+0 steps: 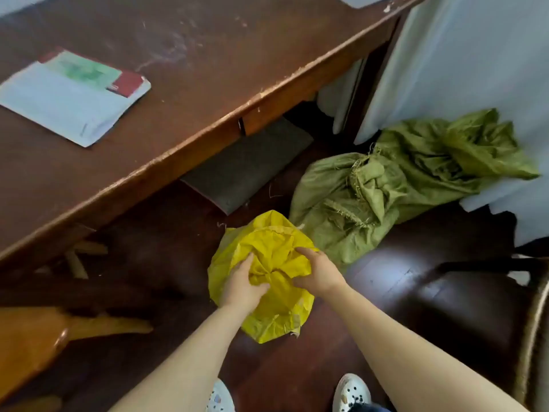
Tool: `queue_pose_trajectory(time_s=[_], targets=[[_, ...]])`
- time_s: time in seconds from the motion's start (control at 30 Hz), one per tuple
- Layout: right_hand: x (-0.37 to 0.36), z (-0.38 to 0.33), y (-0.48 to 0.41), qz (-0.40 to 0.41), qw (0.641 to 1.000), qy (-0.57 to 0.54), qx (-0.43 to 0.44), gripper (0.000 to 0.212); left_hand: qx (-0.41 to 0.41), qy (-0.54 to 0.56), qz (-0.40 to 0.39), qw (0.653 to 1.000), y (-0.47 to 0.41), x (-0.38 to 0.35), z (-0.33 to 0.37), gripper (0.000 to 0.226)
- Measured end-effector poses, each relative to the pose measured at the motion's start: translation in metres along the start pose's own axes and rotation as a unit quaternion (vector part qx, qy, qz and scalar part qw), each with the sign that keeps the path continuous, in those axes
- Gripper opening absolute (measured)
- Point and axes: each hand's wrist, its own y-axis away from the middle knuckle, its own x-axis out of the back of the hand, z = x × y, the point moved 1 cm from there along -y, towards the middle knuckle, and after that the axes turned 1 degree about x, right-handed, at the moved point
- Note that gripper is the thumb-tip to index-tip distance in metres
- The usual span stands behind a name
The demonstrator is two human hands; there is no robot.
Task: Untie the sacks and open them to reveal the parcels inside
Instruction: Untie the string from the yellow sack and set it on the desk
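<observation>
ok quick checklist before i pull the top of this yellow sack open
1. Both hands on the yellow sack: ok; left hand and right hand grip its gathered top, one on each side of the bunch.
2. Tie loosened: cannot tell; no cord shows, and the fabric is bunched at the centre.
3. Parcels visible: not ok; none show.
4. Sack resting on the floor: ok.
5. Green sack beside it opened: cannot tell; its mouth is crumpled.
</observation>
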Motion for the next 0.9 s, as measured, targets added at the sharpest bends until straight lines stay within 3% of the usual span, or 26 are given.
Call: queue_pose_trajectory(time_s=[0.13, 0.4, 0.6, 0.7, 0.77, 0.83, 0.9], targets=[[-0.049, 0.021, -0.033, -0.032, 0.999, 0.029, 0.014, 0.110, -0.057, -0.141, -0.008, 0.988, -0.039, -0.029, -0.030, 0.100], [-0.091, 0.054, -0.131, 0.066, 0.989, 0.042, 0.122, 0.108, -0.141, -0.235, 0.005, 0.962, -0.151, -0.063, -0.058, 0.127], [-0.058, 0.059, -0.200, 0.142, 0.967, -0.045, 0.209, 0.073, -0.249, -0.153, 0.027, 0.956, -0.227, -0.044, -0.027, 0.123], [-0.061, 0.070, -0.204, 0.148, 0.950, -0.130, 0.241, 0.068, -0.284, -0.128, 0.047, 0.949, -0.230, -0.049, -0.033, 0.116], [-0.072, 0.082, -0.197, 0.135, 0.936, -0.187, 0.264, 0.067, -0.307, -0.046, 0.031, 0.950, -0.221, -0.058, -0.044, 0.108], [-0.081, 0.091, -0.189, 0.113, 0.933, -0.213, 0.268, 0.067, -0.302, 0.079, 0.034, 0.949, -0.208, -0.060, -0.056, 0.099], [-0.085, 0.093, -0.184, 0.095, 0.938, -0.204, 0.264, 0.066, -0.260, 0.075, 0.113, 0.956, -0.197, -0.053, -0.064, 0.105]])
